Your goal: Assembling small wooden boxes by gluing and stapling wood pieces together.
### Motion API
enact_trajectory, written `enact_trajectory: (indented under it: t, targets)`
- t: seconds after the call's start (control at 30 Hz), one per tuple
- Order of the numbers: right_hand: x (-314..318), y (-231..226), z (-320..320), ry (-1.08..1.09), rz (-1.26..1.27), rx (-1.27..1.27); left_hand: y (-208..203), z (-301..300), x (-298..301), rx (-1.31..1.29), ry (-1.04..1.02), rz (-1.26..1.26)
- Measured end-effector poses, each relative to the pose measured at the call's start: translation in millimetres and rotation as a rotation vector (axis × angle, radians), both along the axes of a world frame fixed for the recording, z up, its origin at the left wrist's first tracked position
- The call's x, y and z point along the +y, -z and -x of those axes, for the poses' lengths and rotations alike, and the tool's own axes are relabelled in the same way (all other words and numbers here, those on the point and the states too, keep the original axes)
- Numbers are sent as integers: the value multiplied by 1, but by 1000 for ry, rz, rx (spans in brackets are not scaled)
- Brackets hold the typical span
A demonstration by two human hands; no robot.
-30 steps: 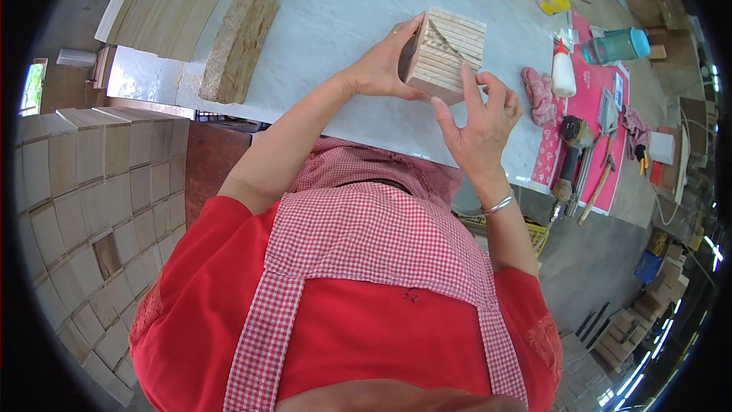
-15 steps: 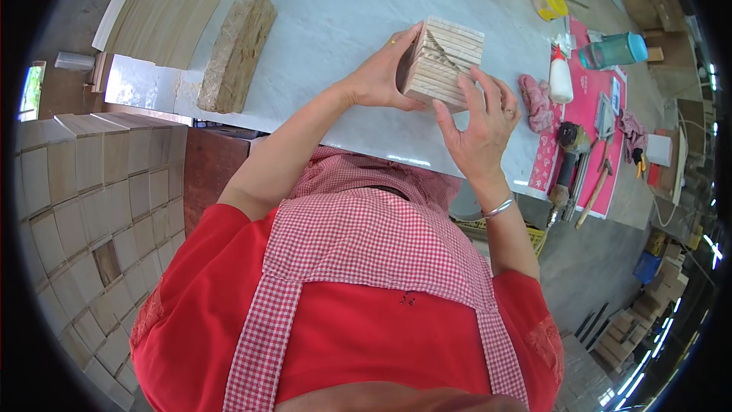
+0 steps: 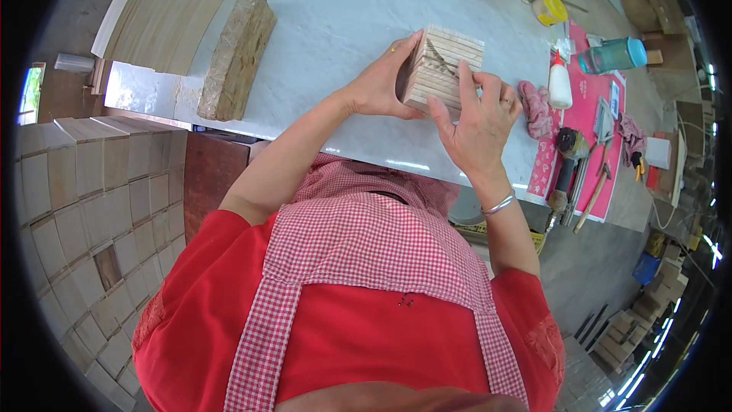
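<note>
A squarish stack of thin pale wooden slats (image 3: 445,67), with dark slanting pencil-like strokes across its top, sits on the pale marbled tabletop (image 3: 320,53). My left hand (image 3: 380,84) clasps the stack's left side, thumb along the near edge and fingers at the far corner. Over its right side lies my right hand (image 3: 482,118), fingers apart. Its index fingertip touches the top by the strokes, and its thumb is at the near edge. The side of the stack behind my right fingers is partly hidden.
A rough wooden block (image 3: 238,57) lies to the left, beside stacked thin boards (image 3: 171,11). Rightward are a crumpled cloth (image 3: 535,111), a white glue bottle (image 3: 560,84), a teal bottle (image 3: 610,56), a yellow-rimmed tub (image 3: 549,9) and a hammer (image 3: 593,197). Wooden blocks (image 3: 99,214) are piled lower left.
My right hand has come slightly left and its fingers have come down onto the stack's top. My left hand keeps its hold, and the stack stays nearly in place.
</note>
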State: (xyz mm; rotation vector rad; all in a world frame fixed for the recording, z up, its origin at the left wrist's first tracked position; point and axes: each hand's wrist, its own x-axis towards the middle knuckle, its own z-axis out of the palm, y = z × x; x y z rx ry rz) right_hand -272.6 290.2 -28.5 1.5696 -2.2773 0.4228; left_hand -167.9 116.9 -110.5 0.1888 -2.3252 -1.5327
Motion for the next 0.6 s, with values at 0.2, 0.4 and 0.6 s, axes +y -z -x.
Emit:
enact_trajectory:
  t: [0.2, 0.4, 0.6]
  targets:
    - [-2, -2, 3, -1, 42, -56, 3, 0, -1, 7, -6, -9]
    - [-5, 0, 8, -38, 57, -45, 2, 0, -1, 14, 1, -6]
    - [-1, 5, 15, -63, 52, -196, -1, -2, 1, 23, -2, -5]
